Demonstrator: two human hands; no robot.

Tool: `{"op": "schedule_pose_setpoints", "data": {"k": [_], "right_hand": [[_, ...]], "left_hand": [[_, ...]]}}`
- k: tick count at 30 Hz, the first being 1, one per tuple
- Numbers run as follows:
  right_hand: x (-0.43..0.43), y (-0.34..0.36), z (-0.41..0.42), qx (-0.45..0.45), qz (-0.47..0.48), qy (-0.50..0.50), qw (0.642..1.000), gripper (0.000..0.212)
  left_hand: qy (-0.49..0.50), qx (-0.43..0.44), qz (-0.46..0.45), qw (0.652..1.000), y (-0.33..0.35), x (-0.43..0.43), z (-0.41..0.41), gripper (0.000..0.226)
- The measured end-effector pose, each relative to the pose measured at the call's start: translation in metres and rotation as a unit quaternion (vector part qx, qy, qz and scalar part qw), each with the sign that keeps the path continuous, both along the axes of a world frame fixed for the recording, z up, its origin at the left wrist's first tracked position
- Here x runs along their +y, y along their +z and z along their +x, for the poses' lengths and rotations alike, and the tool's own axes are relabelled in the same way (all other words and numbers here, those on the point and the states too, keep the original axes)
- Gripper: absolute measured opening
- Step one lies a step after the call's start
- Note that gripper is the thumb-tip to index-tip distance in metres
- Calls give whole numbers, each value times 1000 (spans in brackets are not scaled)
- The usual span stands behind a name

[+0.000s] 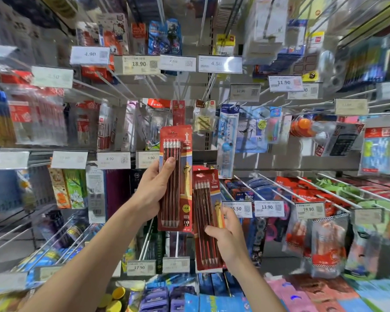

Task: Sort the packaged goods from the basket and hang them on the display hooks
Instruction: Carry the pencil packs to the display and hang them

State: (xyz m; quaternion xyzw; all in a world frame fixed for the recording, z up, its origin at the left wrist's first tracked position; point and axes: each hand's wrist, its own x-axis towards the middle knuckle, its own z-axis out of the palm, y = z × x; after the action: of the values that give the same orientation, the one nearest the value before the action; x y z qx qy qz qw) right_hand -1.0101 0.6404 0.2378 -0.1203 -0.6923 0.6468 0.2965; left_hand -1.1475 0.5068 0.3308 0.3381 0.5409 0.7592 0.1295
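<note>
My left hand (152,190) grips a red pack of brown pencils (178,181), held upright in front of the display wall, thumb across its front. Lower and to the right, my right hand (229,237) holds a second, matching red pencil pack (206,206) by its lower right side. Behind the raised pack hangs another red card (178,111) on a hook of the middle row. The basket is out of view.
Display hooks with price tags fill the wall: a 3.90 tag (148,159) just left of the raised pack, a 16.50 tag (237,209) by my right hand. Long bare hook rods (277,190) jut out at right. Packaged stationery lies stacked below.
</note>
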Motion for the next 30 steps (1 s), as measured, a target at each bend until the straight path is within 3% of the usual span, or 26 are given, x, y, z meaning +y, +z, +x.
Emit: {"op": "schedule_pose_setpoints", "data": {"k": [5,12,19,21,23,26,28,30], "right_hand": [[-1,2,-20,-47,14,-36,998,69],[5,6,-49,-155,86,-87,980,55],[2,17,-53,-234,155,-97,955,61],[-3,23,-46,-207,186,-107,955,40],[-8,32,-38,-105,200,-152,962,20],[-27,56,-22,72,174,-117,975,20],[-36,66,-18,79,205,-75,973,14],[-37,64,-21,56,230,-97,967,31]], "left_hand": [[-5,6,-6,1000,1,0,0,44],[-2,18,-11,1000,1,-2,1,44],[2,18,-15,1000,4,-2,7,43],[2,8,-11,1000,5,-3,9,44],[6,4,-11,1000,4,-3,9,44],[10,2,-6,1000,4,-2,10,44],[15,-5,0,1000,5,-1,9,44],[26,-5,3,1000,4,1,8,41]]}}
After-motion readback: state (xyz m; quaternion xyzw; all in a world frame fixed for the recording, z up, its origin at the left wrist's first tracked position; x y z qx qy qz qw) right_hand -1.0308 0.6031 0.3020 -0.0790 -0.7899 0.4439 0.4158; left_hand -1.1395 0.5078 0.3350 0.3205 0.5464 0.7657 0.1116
